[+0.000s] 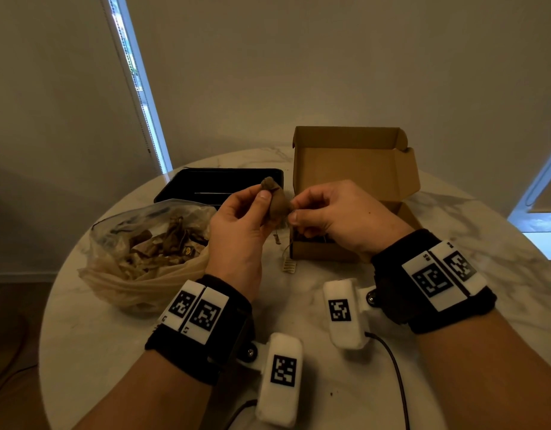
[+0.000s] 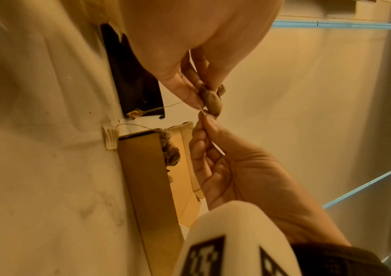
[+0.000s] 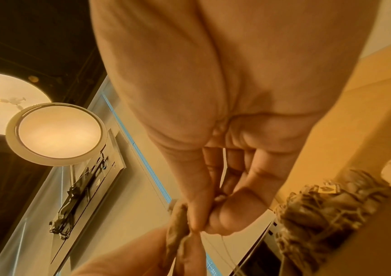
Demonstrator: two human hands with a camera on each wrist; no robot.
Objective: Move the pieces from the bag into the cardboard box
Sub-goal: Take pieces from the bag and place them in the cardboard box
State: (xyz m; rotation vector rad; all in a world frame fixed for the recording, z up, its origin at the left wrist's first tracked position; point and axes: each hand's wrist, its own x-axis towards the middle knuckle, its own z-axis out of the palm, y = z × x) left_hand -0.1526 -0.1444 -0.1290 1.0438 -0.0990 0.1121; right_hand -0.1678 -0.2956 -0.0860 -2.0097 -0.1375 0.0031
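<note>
A small brown pouch-like piece (image 1: 275,201) is held up between both hands, above the gap between bag and box. My left hand (image 1: 252,212) grips its body between thumb and fingers. My right hand (image 1: 302,209) pinches its lower end (image 2: 209,112), where a thin thread with a yellow tag (image 2: 134,113) hangs off. The clear plastic bag (image 1: 144,243) lies open at the left with several brown pieces inside. The cardboard box (image 1: 324,251) stands open at the right, lid up, and holds several brown pieces (image 2: 170,151). In the right wrist view my thumb and forefinger pinch the piece (image 3: 178,222).
A black tray (image 1: 218,181) sits behind the bag. A paper tag (image 1: 289,264) on a thread and a small brown scrap (image 1: 277,238) lie on the round marble table (image 1: 299,305) by the box's front left corner. A black cable (image 1: 395,367) runs near the front edge.
</note>
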